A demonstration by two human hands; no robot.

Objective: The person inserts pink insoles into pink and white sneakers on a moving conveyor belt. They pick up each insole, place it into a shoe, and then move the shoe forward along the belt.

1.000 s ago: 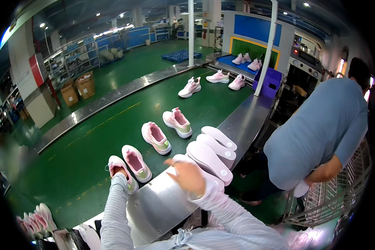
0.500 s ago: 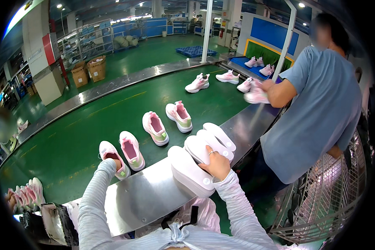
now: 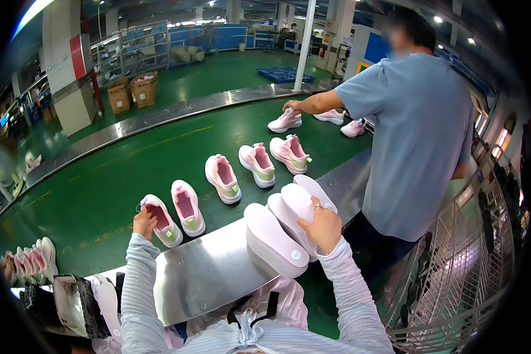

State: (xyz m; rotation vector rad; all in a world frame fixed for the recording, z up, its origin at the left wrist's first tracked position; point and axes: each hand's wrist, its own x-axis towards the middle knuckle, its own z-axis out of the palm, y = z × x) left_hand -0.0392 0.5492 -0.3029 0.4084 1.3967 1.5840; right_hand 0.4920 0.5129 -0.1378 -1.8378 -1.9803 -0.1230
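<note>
On the green conveyor belt, a pink-and-white sneaker [image 3: 170,231] lies at the left, with its heel toward me. My left hand [image 3: 144,223] is beside its collar, fingers loosely bent and apart, holding nothing. A second matching sneaker [image 3: 188,209] stands to its right. My right hand [image 3: 323,228] grips a white insole [image 3: 297,199] at the stack on the metal ledge. Other white insoles [image 3: 271,236] lie beside and under it, their heel ends toward me. Three more pink sneakers [image 3: 223,179] stand farther right on the belt.
A co-worker in a blue shirt [image 3: 416,141] stands at the right, one hand on a sneaker [image 3: 284,120] across the belt. A metal wire rack [image 3: 454,277] is at lower right. Several sneakers [image 3: 34,259] and a dark-edged box [image 3: 76,304] are at lower left.
My left hand has come out of the left sneaker to its outer side. My right hand has raised an insole slightly. The co-worker now reaches over the belt, and another sneaker stands there.
</note>
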